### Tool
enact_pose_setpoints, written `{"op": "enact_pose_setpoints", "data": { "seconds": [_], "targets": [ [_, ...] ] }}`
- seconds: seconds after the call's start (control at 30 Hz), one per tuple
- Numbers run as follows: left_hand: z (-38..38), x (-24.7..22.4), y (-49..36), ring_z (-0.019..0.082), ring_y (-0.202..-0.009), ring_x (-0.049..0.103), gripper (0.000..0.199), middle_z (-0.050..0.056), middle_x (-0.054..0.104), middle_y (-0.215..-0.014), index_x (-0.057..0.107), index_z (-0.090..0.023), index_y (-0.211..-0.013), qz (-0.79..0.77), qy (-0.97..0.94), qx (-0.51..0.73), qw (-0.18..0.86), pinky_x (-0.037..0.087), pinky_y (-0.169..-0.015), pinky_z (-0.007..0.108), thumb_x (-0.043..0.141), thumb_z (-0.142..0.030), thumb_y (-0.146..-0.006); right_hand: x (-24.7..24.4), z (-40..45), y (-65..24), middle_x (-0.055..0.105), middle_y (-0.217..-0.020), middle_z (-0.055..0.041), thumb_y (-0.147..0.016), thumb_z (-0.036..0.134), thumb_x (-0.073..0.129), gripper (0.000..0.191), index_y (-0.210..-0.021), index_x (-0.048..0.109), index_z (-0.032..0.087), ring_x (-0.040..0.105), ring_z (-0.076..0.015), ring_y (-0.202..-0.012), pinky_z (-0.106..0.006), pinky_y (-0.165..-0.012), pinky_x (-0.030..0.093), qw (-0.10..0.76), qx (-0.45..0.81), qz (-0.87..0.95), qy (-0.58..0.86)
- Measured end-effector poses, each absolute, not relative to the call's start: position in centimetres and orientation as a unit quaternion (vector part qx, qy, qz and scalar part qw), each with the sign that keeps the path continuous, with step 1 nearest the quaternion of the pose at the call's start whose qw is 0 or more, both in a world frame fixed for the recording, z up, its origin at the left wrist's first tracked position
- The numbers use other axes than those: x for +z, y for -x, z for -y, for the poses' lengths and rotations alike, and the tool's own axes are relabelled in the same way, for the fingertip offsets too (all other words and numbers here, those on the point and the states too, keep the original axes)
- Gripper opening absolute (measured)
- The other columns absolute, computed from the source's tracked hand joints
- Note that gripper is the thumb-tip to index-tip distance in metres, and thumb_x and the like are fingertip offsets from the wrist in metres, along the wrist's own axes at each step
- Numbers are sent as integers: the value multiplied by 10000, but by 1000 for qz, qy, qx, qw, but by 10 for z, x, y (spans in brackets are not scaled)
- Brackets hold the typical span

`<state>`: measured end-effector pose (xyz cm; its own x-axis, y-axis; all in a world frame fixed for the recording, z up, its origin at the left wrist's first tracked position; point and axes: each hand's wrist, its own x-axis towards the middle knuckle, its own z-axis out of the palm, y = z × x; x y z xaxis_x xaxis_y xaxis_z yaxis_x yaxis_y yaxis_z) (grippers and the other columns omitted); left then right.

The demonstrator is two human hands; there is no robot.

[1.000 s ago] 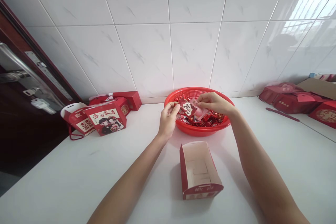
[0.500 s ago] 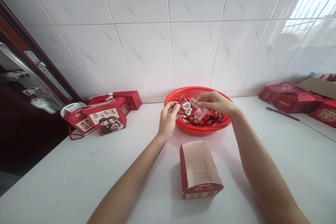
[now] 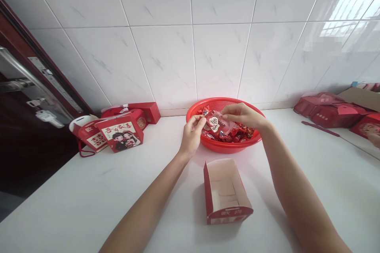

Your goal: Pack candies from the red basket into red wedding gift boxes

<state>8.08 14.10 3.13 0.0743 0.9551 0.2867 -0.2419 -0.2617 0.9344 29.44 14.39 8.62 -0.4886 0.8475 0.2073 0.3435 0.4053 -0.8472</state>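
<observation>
Over the red plastic basket (image 3: 224, 150), my left hand (image 3: 192, 132) pinches a dark red candy packet (image 3: 213, 122) by its left edge. The packet bears a pale emblem with dark characters. My right hand (image 3: 245, 115) is closed at the fingertips on a pink, partly clear candy packet (image 3: 228, 127), which overlaps behind the red one. Many wrapped candies (image 3: 237, 136) in red wrappers lie in the basket below both hands. Nearer to me stands an open-topped red cardboard box (image 3: 227, 189), its bare inside facing up.
At the left on the white counter (image 3: 103, 193) stand several red gift boxes (image 3: 120, 132), beside a dark door with keys (image 3: 49, 118). More red boxes (image 3: 329, 110) and a dark red strip (image 3: 320, 128) lie at the right. Another person's hand (image 3: 374, 139) shows at the right edge.
The red packet has shifted slightly right and now covers more of the pink one. Another person's hand has come into view at the right edge.
</observation>
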Motion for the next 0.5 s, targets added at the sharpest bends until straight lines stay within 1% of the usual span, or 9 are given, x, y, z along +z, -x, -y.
{"op": "enact_pose_setpoints", "data": {
  "seconds": [0.17,0.3,0.37,0.43,0.5],
  "targets": [
    [-141,32,-81,170,-762,620,318,2,660,-772,670,-194,-824,-331,-531,589,512,508,-770,293,787,-477,-737,86,-144,-293,724,-739,-18,-908,500,637,326,-848,701,186,661,-154,-652,-279,-580,475,329,358,779,396],
    [-140,35,-81,162,-739,610,320,-3,653,-753,671,-194,-799,-320,-514,589,535,510,-736,280,813,-466,-709,89,-141,-292,731,-748,-33,-878,527,673,346,-880,713,183,680,-172,-681,-293,-620,508,329,383,765,400],
    [-140,36,-80,156,-738,610,332,-8,652,-759,671,-192,-794,-315,-496,591,553,510,-724,273,833,-457,-679,89,-141,-293,750,-838,-44,-842,498,720,323,-932,716,188,702,-187,-737,-317,-688,540,321,417,754,393],
    [-141,36,-80,147,-733,610,342,-15,652,-758,669,-188,-787,-312,-476,595,568,507,-712,262,851,-445,-653,89,-142,-294,750,-922,-46,-784,441,781,316,-969,716,193,707,-201,-813,-330,-743,547,305,433,754,389],
    [-142,36,-80,138,-723,612,327,-18,655,-754,670,-183,-782,-311,-457,600,578,501,-705,253,853,-420,-651,88,-143,-295,736,-924,-36,-741,390,812,313,-967,724,193,685,-203,-846,-317,-734,531,287,418,768,391]
  ]
}}
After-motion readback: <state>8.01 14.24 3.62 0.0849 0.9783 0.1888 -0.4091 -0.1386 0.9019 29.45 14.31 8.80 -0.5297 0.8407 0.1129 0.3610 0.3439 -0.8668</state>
